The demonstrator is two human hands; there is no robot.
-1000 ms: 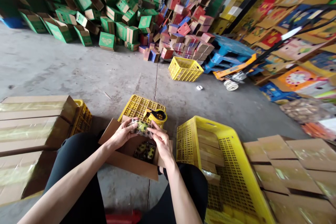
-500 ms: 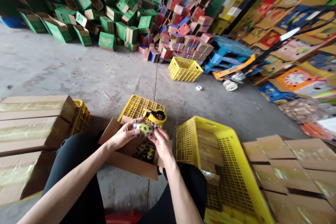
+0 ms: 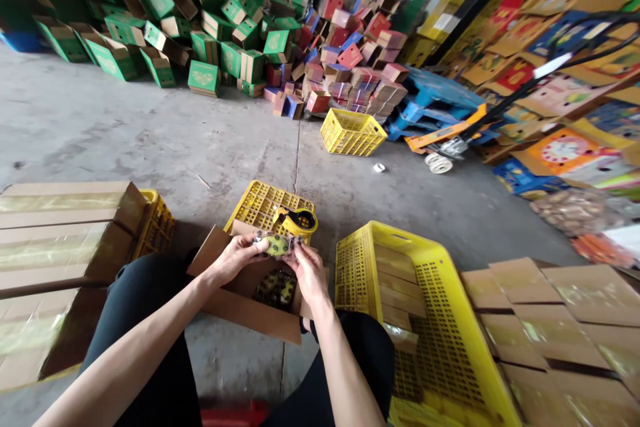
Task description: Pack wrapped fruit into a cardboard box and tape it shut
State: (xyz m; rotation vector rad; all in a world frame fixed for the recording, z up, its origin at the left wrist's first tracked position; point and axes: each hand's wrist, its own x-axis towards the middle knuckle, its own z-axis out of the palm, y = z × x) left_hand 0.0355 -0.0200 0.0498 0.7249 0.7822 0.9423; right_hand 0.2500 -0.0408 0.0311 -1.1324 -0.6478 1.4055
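Observation:
Between my two hands is a yellow-green packet with dark spots [image 3: 278,245] in clear wrapping; its exact kind I cannot make out. The fingers of my left hand [image 3: 237,259] pinch its left end. My right hand [image 3: 309,267] grips the right end, where the wrapping looks gathered. Below them stands an open cardboard box [image 3: 255,317], its flaps spread, with similar spotted packets [image 3: 277,288] inside. Just behind the box, a yellow tape dispenser [image 3: 303,220] rests on an upturned yellow crate [image 3: 265,203].
To my right is a large yellow crate [image 3: 450,293] with cardboard boxes inside, beside more taped boxes [image 3: 555,327]. Stacked taped boxes [image 3: 60,233] stand at left. Further off are a small yellow crate [image 3: 353,133], a pallet jack [image 3: 450,133] and piles of green boxes [image 3: 204,77].
The packet has turned slightly in my hands, and my left fingers have shifted a little on it. Everything else stays where it was.

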